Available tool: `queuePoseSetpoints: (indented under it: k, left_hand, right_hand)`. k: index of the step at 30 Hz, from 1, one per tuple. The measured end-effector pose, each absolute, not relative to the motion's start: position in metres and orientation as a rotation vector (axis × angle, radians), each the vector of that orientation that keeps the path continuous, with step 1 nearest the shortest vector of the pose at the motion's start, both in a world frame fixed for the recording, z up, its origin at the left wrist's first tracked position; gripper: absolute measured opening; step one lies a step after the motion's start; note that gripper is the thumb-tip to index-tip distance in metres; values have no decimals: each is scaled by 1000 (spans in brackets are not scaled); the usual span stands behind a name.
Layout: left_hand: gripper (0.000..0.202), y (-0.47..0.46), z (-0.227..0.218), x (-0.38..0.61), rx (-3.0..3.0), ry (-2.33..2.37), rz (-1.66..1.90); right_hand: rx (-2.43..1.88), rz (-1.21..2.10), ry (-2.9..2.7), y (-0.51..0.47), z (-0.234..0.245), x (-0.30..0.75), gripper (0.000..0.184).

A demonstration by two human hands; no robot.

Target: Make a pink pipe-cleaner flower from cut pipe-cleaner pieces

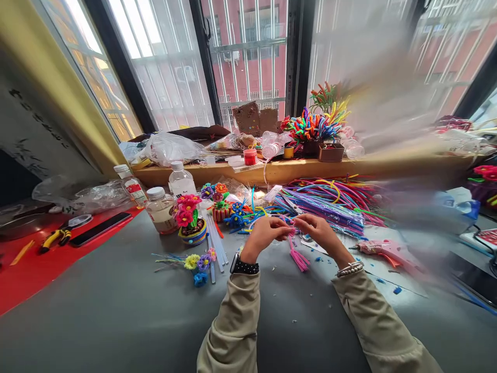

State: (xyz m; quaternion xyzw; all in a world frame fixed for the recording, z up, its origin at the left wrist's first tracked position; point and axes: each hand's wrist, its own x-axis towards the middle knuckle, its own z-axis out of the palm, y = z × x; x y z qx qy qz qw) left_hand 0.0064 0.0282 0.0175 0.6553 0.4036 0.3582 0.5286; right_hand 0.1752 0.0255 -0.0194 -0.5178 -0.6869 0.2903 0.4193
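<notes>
Head camera view: over a smooth grey tabletop (pixel 135 321), we see two bare hands meet at the fingertips. The left hand (pixel 266 235) pinches the top of a tassel-like bundle of bright pink fuzzy strands (pixel 298 260); the right hand (pixel 321 233) also curls its fingers together there, though we cannot tell whether it grips. The bundle sits just below the fingertips, its top nearer the left, its long axis slanting toward the wearer and slightly rightward, its ends splayed. Beyond and left of the hands, we find a clear plastic bottle with a white cap and red-and-white label (pixel 134 189), the print too small to read. Farther left, a pale grey panel (pixel 42 150) bears dark characters we cannot make out.
</notes>
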Motion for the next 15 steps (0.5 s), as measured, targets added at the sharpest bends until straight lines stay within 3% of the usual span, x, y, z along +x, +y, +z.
queuePoseSetpoints:
  k: [2,4,10,15]
  left_hand:
    - [17,29,17,7,1520,984,906]
    - [13,30,16,6,1508,1009,913]
    - [9,29,14,10,1491,1107,926]
    - [8,29,11,12,1546,1166,938]
  right_hand:
    - [-1148,1033,-1717,19,-15,168,35]
    - [-1089,1133,-1633,16,-14,163,35]
    - [-992,1184,-1497,15,-16,160,34]
    - [-1052,965,-1661,17,-22,160,35]
